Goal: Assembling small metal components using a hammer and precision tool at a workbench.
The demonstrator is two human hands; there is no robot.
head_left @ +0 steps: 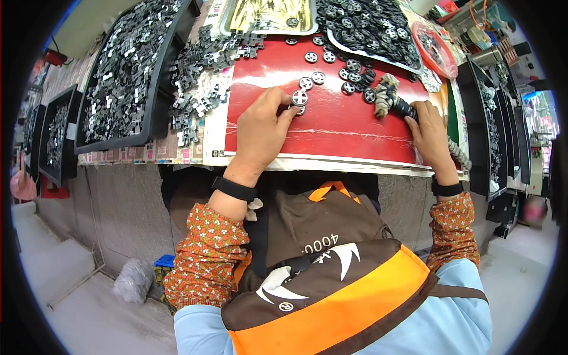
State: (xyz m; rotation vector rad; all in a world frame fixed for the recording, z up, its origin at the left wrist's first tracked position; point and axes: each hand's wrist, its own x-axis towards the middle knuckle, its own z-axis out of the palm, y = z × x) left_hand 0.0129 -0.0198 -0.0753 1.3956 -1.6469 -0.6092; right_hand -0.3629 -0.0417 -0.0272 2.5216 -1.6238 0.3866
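My left hand (260,129) is over the red work surface (343,133), its thumb and forefinger pinched at a small black toy wheel (300,97) with silvery spokes. Another wheel lies partly hidden under those fingertips. My right hand (431,133) is closed around the dark handle of a hammer (387,94) whose head is wrapped in striped cloth. The hammer lies slanted, head toward the far left, with the wrapped handle end showing below my hand. Several loose wheels (349,87) are scattered between my hands and the far edge.
A metal tray (378,54) heaped with wheels stands at the back, beside a tray of thin brass-coloured pins (272,29). Small black and silver parts (198,94) pile up at left, next to a large black bin (155,97). A red round dish (432,50) sits far right.
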